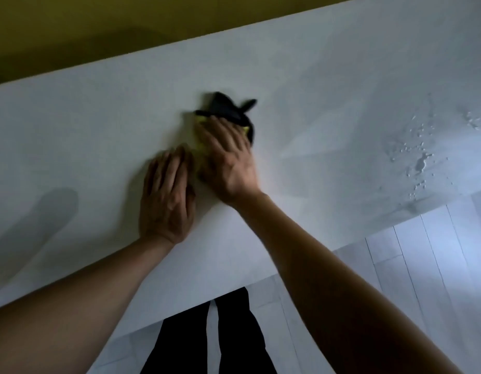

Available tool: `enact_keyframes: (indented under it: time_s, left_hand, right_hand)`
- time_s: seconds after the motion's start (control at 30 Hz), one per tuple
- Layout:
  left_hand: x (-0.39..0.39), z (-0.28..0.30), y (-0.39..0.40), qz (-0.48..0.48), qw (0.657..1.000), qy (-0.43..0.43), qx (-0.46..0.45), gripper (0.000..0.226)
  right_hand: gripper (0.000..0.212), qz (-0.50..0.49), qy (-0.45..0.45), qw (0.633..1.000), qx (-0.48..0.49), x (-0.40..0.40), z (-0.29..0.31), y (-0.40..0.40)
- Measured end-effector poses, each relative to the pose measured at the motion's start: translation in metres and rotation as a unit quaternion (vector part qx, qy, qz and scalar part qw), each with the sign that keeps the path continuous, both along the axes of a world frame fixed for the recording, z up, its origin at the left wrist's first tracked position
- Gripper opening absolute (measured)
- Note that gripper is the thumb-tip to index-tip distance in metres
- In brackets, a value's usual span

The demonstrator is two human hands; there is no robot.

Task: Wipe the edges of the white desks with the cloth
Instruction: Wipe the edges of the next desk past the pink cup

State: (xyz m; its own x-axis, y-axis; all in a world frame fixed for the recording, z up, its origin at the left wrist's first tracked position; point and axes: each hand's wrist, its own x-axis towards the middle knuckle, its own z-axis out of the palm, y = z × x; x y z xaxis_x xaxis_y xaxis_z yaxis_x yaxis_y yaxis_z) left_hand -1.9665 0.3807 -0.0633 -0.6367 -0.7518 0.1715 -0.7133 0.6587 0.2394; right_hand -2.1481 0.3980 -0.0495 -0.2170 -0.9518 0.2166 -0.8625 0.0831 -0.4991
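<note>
Both hands are down on the white desk (328,85), roughly mid-surface between the far edge and the near edge. Right hand (228,160) is flat with fingers spread, pressing on the cloth (228,114), which looks yellow with a black part bunched toward the far edge, pretty blurry though. Left hand (166,195) lies flat just beside it, fingers straight, holding nothing. Some water droplets (420,160) sit near the desk's right end, close to the near edge
</note>
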Motion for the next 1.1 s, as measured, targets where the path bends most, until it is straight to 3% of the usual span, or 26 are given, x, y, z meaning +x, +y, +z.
enact_keyframes:
  time_s: [0.17,0.27,0.4,0.53,0.63,0.73,0.87,1.0,1.1]
  left_hand:
    - [-0.001,0.002,-0.003,-0.014,1.000,-0.006,0.003,0.057]
    - [-0.001,0.006,-0.003,-0.017,1.000,0.001,0.020,0.060]
    - [-0.003,0.005,-0.001,-0.007,1.000,-0.001,0.028,0.061]
    - [-0.001,0.004,-0.001,-0.003,1.000,-0.007,0.025,0.061]
    - [-0.003,0.005,0.002,0.009,0.999,0.007,0.031,0.063]
    - [-0.002,0.006,0.004,0.055,0.998,0.006,0.024,0.066]
    - [-0.004,0.001,0.007,0.117,0.993,-0.010,0.000,0.062]
    - [-0.003,0.004,0.004,0.118,0.992,-0.011,0.032,0.065]
    - [-0.003,0.009,0.002,0.076,0.996,-0.017,0.037,0.064]
  right_hand:
    - [0.071,0.073,0.021,0.997,0.028,-0.027,-0.002,-0.004]
    - [0.068,-0.063,-0.015,0.998,0.024,-0.095,-0.005,0.009]
    - [0.070,-0.235,0.010,0.970,0.058,-0.196,-0.002,0.049]
    - [0.058,-0.335,-0.010,0.940,0.057,-0.186,-0.004,0.040]
    - [0.068,-0.229,0.053,0.972,0.007,-0.134,-0.005,0.015]
    - [0.068,-0.065,0.020,0.998,-0.013,-0.047,-0.008,-0.014]
    - [0.055,0.124,0.016,0.992,-0.007,0.022,-0.006,-0.045]
    - [0.063,0.150,0.024,0.988,0.006,-0.011,-0.006,-0.047]
    - [0.066,0.055,0.005,0.998,-0.021,-0.074,-0.011,-0.036]
